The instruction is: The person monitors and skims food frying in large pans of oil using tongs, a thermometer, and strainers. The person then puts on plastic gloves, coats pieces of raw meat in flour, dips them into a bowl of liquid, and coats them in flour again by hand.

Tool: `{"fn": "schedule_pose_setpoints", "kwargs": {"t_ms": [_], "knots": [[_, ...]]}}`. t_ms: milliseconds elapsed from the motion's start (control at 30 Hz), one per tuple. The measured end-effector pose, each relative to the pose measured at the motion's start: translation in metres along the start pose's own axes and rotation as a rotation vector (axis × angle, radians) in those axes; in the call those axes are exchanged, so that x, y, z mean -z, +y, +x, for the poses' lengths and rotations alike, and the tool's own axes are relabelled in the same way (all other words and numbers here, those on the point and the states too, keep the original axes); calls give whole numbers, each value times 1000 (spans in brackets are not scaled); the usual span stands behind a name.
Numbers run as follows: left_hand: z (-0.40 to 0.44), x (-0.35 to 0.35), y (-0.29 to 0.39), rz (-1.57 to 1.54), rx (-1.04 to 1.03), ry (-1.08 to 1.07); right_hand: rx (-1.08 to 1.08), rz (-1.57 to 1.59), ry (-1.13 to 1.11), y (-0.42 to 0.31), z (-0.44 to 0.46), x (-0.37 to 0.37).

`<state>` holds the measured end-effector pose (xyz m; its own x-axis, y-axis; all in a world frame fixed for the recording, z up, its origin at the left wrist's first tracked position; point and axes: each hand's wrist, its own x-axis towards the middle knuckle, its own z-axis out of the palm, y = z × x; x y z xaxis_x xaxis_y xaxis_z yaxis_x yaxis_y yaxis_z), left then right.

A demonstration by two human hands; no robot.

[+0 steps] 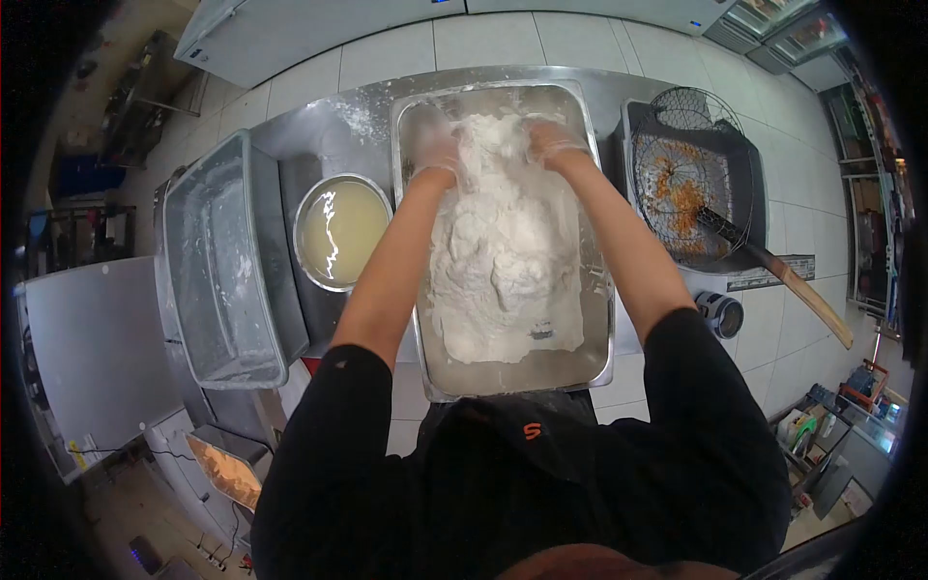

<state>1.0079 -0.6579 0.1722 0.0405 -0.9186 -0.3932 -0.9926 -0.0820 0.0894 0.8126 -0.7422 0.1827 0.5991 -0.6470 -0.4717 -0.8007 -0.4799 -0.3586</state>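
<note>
A deep rectangular metal pan [474,375] in front of me holds a heap of white flour [503,242], piled highest along the middle. My left hand [437,145], in a clear glove, is at the far left of the pan beside the flour. Motion smears its fingers. My right hand [551,140], also in a clear glove, reaches into the flour at the far right. Its fingertips are hidden by flour, so what they grip, if anything, does not show. Lumps in the heap may be coated pieces; their kind is covered.
Left of the pan stands a round metal bowl [343,232] of pale yellow liquid, then a grey plastic tub [237,280] dusted with flour. At right, a wire basket [677,184] with a wooden handle [812,300] rests over a dark bin [759,193] with orange crumbs. A can [721,315] stands nearby.
</note>
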Motion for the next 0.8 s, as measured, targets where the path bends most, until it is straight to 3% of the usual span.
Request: {"fn": "schedule_pose_setpoints", "kwargs": {"t_ms": [33, 67, 100, 167, 200, 267, 300, 367, 433, 467, 500, 533, 567, 600, 667, 733, 767, 800], "knots": [[-3, 3, 5, 281, -87, 189, -52, -35, 135, 2, 13, -9], [7, -23, -3, -44, -88, 72, 15, 23, 290, 23, 43, -57], [10, -30, -3, -40, -90, 68, 13, 29, 290, 15, 34, -54], [12, -51, 3, -36, -51, -4, 276, -441, 76, -11, -4, -51], [12, -73, 2, -111, -53, -4, 29, -144, -143, -49, -44, -7], [-5, -84, 15, -215, 31, -171, 254, -130, -139, -13, -21, -73], [-13, -73, 20, 21, -180, -453, 254, -132, -138, -8, -21, -83], [-30, -49, 22, 270, -392, -729, 236, -112, -540, -5, -26, -97], [-50, -39, 16, -52, -549, -854, 235, -24, -475, 16, -34, -104], [-71, -32, 20, -60, -550, -865, 233, 65, -415, 21, -40, -111], [-97, -22, 26, -130, -395, -552, 232, 70, -426, 4, -62, -95], [-121, -20, 30, -190, -239, -235, 46, -38, -431, -30, -102, -55], [-141, -46, 35, -188, -243, -239, -141, -146, -429, -53, -134, -37], [-157, -88, 42, -356, 11, -183, -131, -223, -319, -46, -145, -87], [-164, -111, 55, -523, 266, -120, -122, -305, -205, -36, -154, -149], [-167, -107, 68, -978, 493, -322, -377, 733, -179, -39, -167, -162], [-166, -101, 70, -980, 486, -320, -380, 730, -173, -43, -164, -155], [-165, -94, 73, -1566, 554, -342, -600, 1069, -135, -53, -157, -137]]}}
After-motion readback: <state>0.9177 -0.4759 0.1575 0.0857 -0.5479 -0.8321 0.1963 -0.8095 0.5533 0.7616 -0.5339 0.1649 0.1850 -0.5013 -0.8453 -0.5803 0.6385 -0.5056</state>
